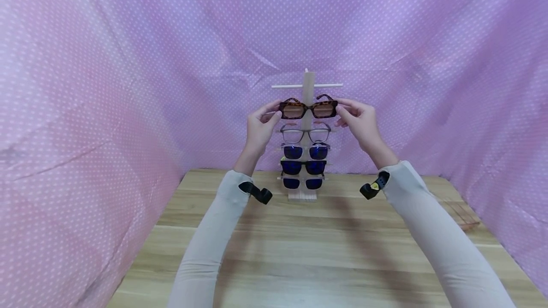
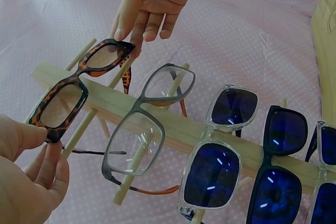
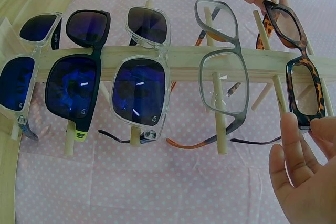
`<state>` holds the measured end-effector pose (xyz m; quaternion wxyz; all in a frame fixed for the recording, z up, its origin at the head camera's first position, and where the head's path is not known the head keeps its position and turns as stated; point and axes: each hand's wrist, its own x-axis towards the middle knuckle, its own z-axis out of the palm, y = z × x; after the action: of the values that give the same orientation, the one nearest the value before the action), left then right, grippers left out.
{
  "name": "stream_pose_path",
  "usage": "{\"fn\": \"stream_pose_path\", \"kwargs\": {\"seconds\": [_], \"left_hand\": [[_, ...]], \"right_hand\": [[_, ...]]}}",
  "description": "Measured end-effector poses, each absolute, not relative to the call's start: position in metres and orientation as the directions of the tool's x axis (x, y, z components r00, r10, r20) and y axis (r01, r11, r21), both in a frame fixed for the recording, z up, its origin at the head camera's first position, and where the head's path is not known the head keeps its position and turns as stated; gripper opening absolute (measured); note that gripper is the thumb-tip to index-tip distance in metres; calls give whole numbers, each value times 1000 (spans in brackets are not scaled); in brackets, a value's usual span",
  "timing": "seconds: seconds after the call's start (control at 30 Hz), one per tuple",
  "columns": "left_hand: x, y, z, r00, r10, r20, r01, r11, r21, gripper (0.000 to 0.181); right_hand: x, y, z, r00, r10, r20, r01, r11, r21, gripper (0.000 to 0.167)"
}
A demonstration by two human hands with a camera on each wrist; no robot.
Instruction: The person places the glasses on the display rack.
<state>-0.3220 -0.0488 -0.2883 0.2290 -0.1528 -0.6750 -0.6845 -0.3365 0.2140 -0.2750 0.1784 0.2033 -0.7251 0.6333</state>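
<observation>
Tortoiseshell sunglasses point(image 1: 308, 110) with brown lenses are held level in front of the upper part of a wooden display stand point(image 1: 308, 80). My left hand point(image 1: 262, 129) pinches their left corner between thumb and fingers. At the opposite corner, my right hand point(image 1: 360, 122) pinches the frame the same way. The temples point back past the post, close to a pair of pegs point(image 3: 280, 93). Directly below hang grey-framed clear eyeglasses point(image 2: 137, 121). Whether the sunglasses' weight rests on the pegs, I cannot tell.
Lower on the stand hang clear-framed sunglasses point(image 3: 142, 90), black-framed sunglasses point(image 3: 73, 85) and another clear-framed pair point(image 3: 18, 82). A white top crossbar point(image 1: 329, 85) sticks out both sides. The stand's base point(image 1: 302, 196) stands on a wooden table point(image 1: 299, 251), with pink dotted cloth point(image 1: 128, 84) around it.
</observation>
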Motion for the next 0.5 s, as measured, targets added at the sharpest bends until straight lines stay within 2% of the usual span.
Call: {"fn": "stream_pose_path", "kwargs": {"seconds": [0.5], "left_hand": [[-321, -46, -288, -843, -136, 520, 523, 21, 852, 30]], "right_hand": [[-337, 212, -274, -847, -58, 529, -531, 165, -831, 34]]}}
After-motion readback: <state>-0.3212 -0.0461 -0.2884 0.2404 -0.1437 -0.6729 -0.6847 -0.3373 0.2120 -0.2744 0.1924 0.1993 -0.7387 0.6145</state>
